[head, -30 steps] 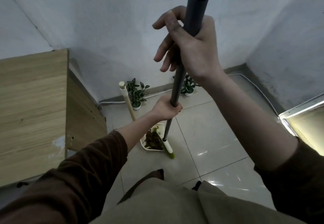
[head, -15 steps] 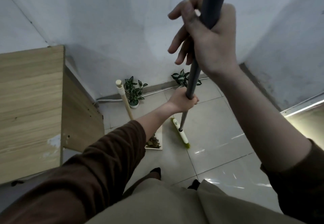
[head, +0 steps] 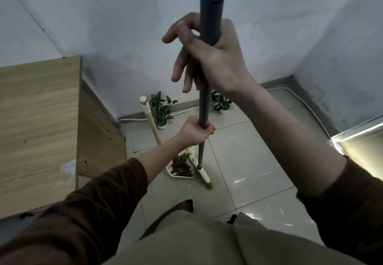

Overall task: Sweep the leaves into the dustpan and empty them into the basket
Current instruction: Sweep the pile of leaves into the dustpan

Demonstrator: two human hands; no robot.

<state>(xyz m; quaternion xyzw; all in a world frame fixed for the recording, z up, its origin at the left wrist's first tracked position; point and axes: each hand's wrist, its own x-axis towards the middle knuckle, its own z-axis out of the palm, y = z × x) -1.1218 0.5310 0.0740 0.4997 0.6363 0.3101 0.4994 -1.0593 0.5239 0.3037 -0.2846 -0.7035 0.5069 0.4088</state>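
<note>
Now: broom head (head: 202,174) swung back against the open edge of the dustpan (head: 171,172) — leaves (head: 182,166) gathered inside. Left hand (head: 195,133) and right hand (head: 216,57) both clasp the handle (head: 204,103); emptying remains.

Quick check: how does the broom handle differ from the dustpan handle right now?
The broom handle is dark grey; the dustpan handle is pale wood with a cream cap. The right hand and left hand grip the broom handle; the dustpan handle stands unheld, tilted left. Both lead down to the leaf-filled dustpan.
</note>
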